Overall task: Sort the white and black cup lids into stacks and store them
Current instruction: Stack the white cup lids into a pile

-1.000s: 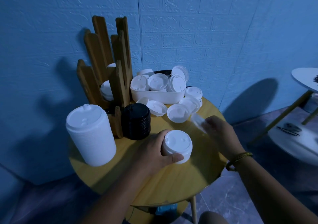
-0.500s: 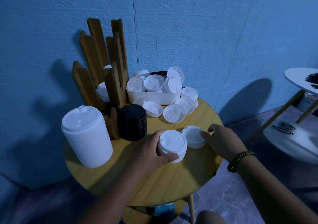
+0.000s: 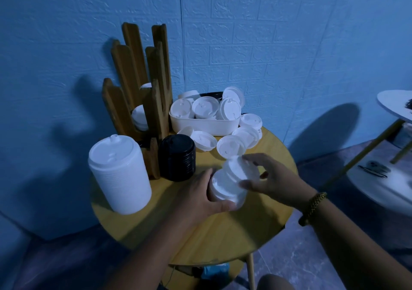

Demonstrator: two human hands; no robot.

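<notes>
Presently, a short stack of white lids (image 3: 223, 192) is held near the middle of the round bench (image 3: 223, 240) by the left grip (image 3: 200, 200), with the thumb on the near side and the fingers curled round the far side. A single white lid (image 3: 239, 170) is pinched by the right grip (image 3: 276, 182) and tilted over the stack's top; whether its low edge touches cannot be told through the blur. A tall white stack (image 3: 119, 176) stands at 9 o'clock, a black stack (image 3: 177, 157) at 11 o'clock beside the wooden rack (image 3: 138, 71), a white tub (image 3: 205, 124) of lids at 12 o'clock, and loose white lids (image 3: 229, 148) at 1 o'clock.

Since the lid is presented at an angle, it could be seated crooked and jammed on the rim below instead of nested. Were one side pressed hard, the short stack might be tipped or squeezed out of the left grip. The thin plastic is judged slippery, so a light pinch could let the lid drop.
</notes>
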